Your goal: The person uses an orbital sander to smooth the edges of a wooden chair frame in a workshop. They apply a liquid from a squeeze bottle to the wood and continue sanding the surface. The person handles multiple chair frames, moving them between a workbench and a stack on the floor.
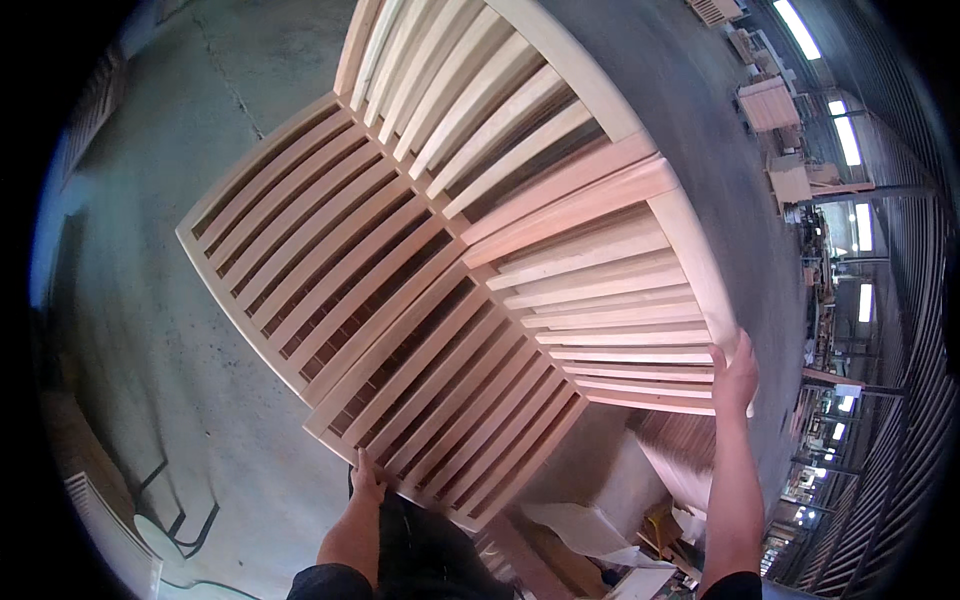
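Observation:
A slatted wooden chair [700, 262] of pale, unpainted wood is in front of me, its seat and backrest set at an angle to each other. My left hand [367, 482] grips the front edge of its seat, fingers partly hidden by the rail. Around the curved top rail of the backrest, near its end, my right hand [735, 375] is closed. A second slatted piece [575, 55] of the same shape lies directly beyond, edge against edge with the first. Whether the two are joined I cannot tell, and their legs are hidden.
Grey concrete floor [240, 420] surrounds the wood. Below the near backrest are white sheets [580, 525] and loose wooden pieces. Stacked wood [768, 104] stands at the far right. A thin dark metal frame [190, 530] is at the lower left.

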A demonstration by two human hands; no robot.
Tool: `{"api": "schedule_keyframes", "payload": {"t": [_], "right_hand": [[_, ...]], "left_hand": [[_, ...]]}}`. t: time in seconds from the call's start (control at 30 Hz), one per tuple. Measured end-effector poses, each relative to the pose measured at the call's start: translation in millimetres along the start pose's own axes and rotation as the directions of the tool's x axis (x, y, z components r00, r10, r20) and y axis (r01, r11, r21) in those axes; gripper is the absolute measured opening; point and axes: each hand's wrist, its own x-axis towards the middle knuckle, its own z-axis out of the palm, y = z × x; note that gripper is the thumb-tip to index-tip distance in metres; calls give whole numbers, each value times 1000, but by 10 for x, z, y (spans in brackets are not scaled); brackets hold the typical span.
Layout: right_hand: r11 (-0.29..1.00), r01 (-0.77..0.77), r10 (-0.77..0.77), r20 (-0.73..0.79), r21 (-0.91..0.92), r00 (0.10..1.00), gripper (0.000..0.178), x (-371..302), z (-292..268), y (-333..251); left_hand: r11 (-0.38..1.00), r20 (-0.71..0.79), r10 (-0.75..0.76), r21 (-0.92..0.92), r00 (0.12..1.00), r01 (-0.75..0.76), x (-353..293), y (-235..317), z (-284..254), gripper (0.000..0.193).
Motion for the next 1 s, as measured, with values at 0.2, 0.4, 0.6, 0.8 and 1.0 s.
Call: {"api": "schedule_keyframes", "payload": {"t": [0.2,0.4,0.6,0.8,1.0], "right_hand": [[998,15,-16,-18,-62,1000,67,32,11,-9],[994,-18,23,43,-104,999,63,137,152,-86],[997,-15,23,88,-82,996,70,212,341,147],[924,38,-109,-166,-380,980,74,-6,525,526],[999,25,-46,604,42,796,91,-1592,614,-1131]], "left_hand": [[982,-185,188,48,965,-182,6,-37,69,55],[642,18,293,737,956,-211,-532,315,-188,66],[385,326,486,754,811,-533,-1531,676,-800,64],[294,250,589,819,768,-492,-2131,1039,-2048,56],[562,-167,562,796,810,-226,-1659,932,-3979,46]]}}
